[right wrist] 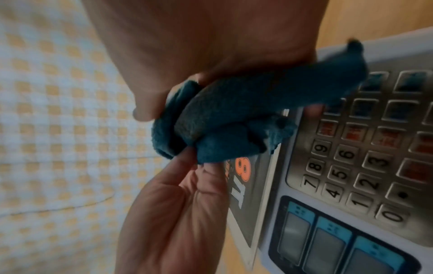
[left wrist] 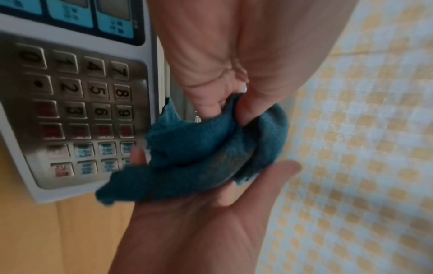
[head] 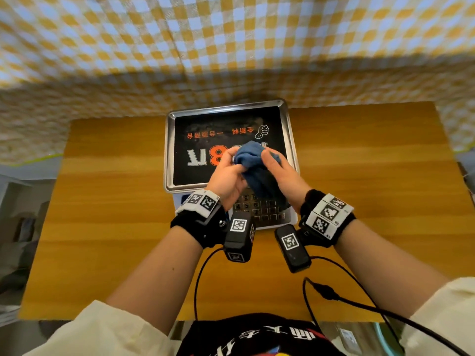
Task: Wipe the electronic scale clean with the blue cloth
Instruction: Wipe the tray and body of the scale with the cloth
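Note:
The electronic scale stands at the back middle of the wooden table (head: 359, 176); its steel platter (head: 169, 150) carries a black sticker with orange print, and its keypad (head: 259, 210) faces me. Both hands hold the bunched blue cloth (head: 253, 160) just above the platter's near edge. My left hand (head: 235, 156) pinches the cloth's left side between thumb and fingers (left wrist: 211, 109). My right hand (head: 271, 160) cups the rest of it, and the cloth (left wrist: 199, 157) lies across that palm (left wrist: 199, 222). In the right wrist view the cloth (right wrist: 234, 115) hangs over the keypad (right wrist: 363, 157).
A yellow, blue and white checked fabric (head: 231, 47) hangs behind and beside the table. Bare wood lies left and right of the scale. Black cables (head: 321, 291) run from the wrist cameras toward my body at the table's near edge.

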